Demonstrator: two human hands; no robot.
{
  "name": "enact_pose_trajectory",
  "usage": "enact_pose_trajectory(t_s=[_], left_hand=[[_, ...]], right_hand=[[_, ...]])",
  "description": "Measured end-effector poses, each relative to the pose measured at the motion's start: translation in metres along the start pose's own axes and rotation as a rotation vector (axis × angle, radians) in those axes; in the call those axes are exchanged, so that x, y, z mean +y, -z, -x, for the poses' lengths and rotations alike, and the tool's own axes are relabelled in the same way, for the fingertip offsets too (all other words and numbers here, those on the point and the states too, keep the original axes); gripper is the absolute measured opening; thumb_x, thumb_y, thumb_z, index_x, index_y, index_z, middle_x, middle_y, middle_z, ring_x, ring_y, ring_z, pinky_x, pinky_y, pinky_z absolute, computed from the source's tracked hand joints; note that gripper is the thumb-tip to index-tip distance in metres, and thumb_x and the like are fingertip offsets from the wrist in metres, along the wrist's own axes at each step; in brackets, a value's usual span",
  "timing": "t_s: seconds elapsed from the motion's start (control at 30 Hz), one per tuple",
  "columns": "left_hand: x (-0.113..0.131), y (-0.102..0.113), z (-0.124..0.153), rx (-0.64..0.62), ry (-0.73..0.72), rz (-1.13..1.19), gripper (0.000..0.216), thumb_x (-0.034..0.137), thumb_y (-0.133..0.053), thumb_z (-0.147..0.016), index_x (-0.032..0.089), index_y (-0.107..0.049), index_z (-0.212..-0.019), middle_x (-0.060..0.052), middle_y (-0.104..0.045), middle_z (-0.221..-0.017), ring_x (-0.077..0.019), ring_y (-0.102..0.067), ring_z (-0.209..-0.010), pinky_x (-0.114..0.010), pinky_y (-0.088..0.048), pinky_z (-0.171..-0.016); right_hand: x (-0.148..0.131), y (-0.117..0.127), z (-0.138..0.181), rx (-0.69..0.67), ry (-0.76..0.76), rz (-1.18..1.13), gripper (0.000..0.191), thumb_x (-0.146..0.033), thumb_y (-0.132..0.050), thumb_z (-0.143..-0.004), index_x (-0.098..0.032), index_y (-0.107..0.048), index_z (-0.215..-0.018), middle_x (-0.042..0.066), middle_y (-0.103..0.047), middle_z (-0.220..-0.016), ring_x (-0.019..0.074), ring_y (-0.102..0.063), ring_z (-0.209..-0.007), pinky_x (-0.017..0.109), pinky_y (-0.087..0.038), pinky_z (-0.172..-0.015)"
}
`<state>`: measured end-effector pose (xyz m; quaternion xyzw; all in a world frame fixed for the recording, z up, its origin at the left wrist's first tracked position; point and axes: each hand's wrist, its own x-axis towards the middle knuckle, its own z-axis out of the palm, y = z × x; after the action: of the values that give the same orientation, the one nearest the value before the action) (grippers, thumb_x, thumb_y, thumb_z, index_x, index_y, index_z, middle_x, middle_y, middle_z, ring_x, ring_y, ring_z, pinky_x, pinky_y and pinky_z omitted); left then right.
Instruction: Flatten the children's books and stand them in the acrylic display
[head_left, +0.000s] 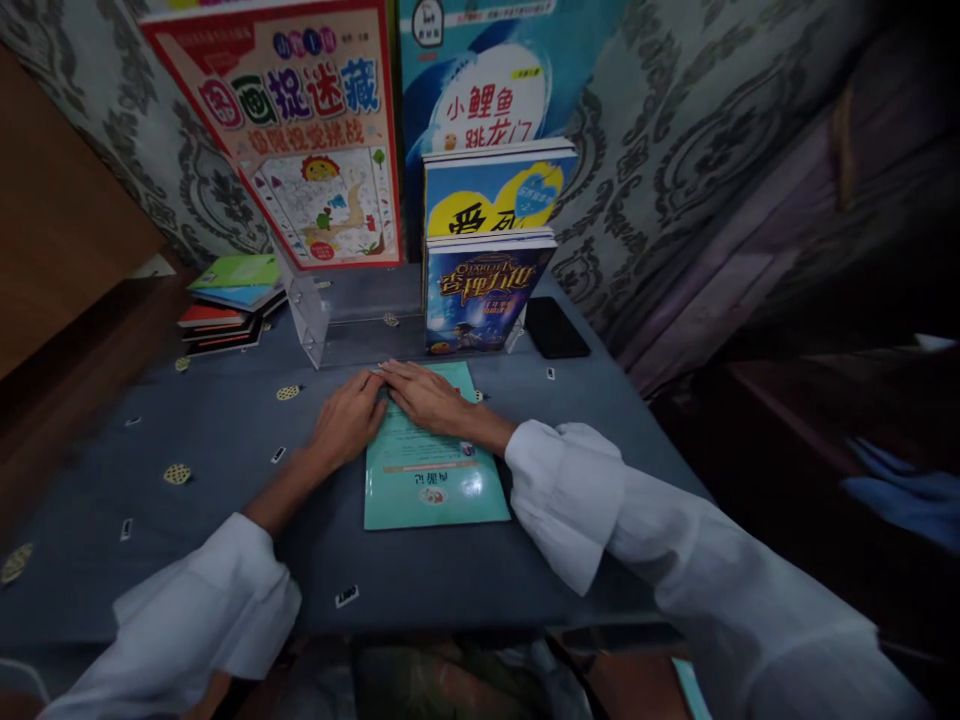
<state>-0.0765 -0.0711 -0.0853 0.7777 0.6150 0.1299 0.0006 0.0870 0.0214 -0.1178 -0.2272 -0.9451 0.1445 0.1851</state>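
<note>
A teal book (437, 497) lies on the cloth-covered table, its printed cover upside down to me. My left hand (349, 417) rests at the book's upper left edge, fingers stretched forward and close together, the thumb side touching the cover. Across the upper part of the cover lies my right hand (426, 397), flat, with its fingertips reaching the upper left corner beside my left fingertips. Part of the book's far edge is hidden under my hands.
Behind the hands, a clear plastic stand (307, 325) holds upright books, including a red-bordered one (322, 140) and a dark blue one (480, 300). A black phone-like slab (556, 328) lies to their right. Stacked books (232, 300) lie at the left. The tablecloth (225, 420) reaches the near edge.
</note>
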Motion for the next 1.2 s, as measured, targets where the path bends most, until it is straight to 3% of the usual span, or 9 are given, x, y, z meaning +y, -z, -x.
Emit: enact_pose_trajectory(t_s=[0.17,0.3,0.43,0.63,0.8,0.97,1.2], left_hand=[[-0.006,-0.015,-0.008,0.083,-0.033,-0.03,0.03,0.022,-0.043,-0.099,0.014,-0.056,-0.125,-0.016,-0.062,-0.128,-0.0294,-0.06,-0.117,-0.045,-0.05,-0.097],[-0.008,-0.022,-0.007,0.118,-0.031,-0.024,0.034,0.023,-0.043,-0.1,0.014,-0.057,-0.13,-0.016,-0.061,-0.134,-0.0303,-0.059,-0.121,-0.045,-0.05,-0.096],[-0.01,-0.024,-0.005,0.116,-0.011,0.003,0.036,0.023,-0.043,-0.1,0.014,-0.058,-0.132,-0.015,-0.061,-0.137,-0.0293,-0.058,-0.124,-0.045,-0.049,-0.098],[-0.009,-0.027,-0.003,0.122,-0.002,-0.004,0.04,0.021,-0.041,-0.1,0.013,-0.058,-0.134,-0.016,-0.058,-0.144,-0.0287,-0.055,-0.131,-0.046,-0.048,-0.103],[-0.001,-0.023,0.004,0.1,-0.01,-0.033,0.038,0.019,-0.043,-0.098,0.015,-0.061,-0.131,-0.014,-0.06,-0.142,-0.0278,-0.058,-0.129,-0.046,-0.048,-0.103],[0.013,-0.014,0.03,0.072,-0.047,-0.013,0.039,0.021,-0.043,-0.099,0.016,-0.06,-0.133,-0.014,-0.06,-0.143,-0.0276,-0.057,-0.131,-0.047,-0.047,-0.106],[0.038,-0.002,0.081,0.04,-0.102,0.05,0.039,0.025,-0.042,-0.101,0.016,-0.059,-0.135,-0.013,-0.062,-0.141,-0.0266,-0.058,-0.13,-0.047,-0.046,-0.108]], right_hand=[[0.009,0.012,0.021,0.042,-0.043,-0.011,0.045,-0.029,-0.041,-0.103,-0.017,-0.053,-0.145,0.013,-0.051,-0.153,0.0263,-0.042,-0.146,0.051,-0.037,-0.12],[0.022,0.018,0.044,0.056,-0.101,-0.016,0.047,-0.03,-0.042,-0.103,-0.012,-0.053,-0.144,0.016,-0.049,-0.154,0.0277,-0.039,-0.147,0.053,-0.034,-0.122],[0.035,0.022,0.063,0.094,-0.163,-0.028,0.047,-0.032,-0.04,-0.103,-0.016,-0.052,-0.146,0.014,-0.048,-0.155,0.0269,-0.039,-0.148,0.056,-0.032,-0.122],[0.04,0.022,0.073,0.144,-0.204,-0.041,0.048,-0.033,-0.042,-0.102,-0.016,-0.053,-0.145,0.015,-0.051,-0.152,0.028,-0.042,-0.146,0.056,-0.034,-0.121],[0.025,0.024,0.083,0.126,-0.201,0.0,0.049,-0.033,-0.042,-0.101,-0.013,-0.054,-0.144,0.017,-0.051,-0.152,0.0295,-0.043,-0.145,0.055,-0.035,-0.12],[-0.002,0.026,0.113,0.097,-0.193,0.024,0.051,-0.038,-0.04,-0.104,-0.014,-0.051,-0.147,0.016,-0.046,-0.156,0.0297,-0.038,-0.148,0.054,-0.034,-0.121],[-0.045,0.028,0.17,0.057,-0.139,-0.03,0.058,-0.037,-0.044,-0.104,-0.026,-0.03,-0.159,0.009,-0.036,-0.163,0.0269,-0.03,-0.151,0.051,-0.035,-0.121]])
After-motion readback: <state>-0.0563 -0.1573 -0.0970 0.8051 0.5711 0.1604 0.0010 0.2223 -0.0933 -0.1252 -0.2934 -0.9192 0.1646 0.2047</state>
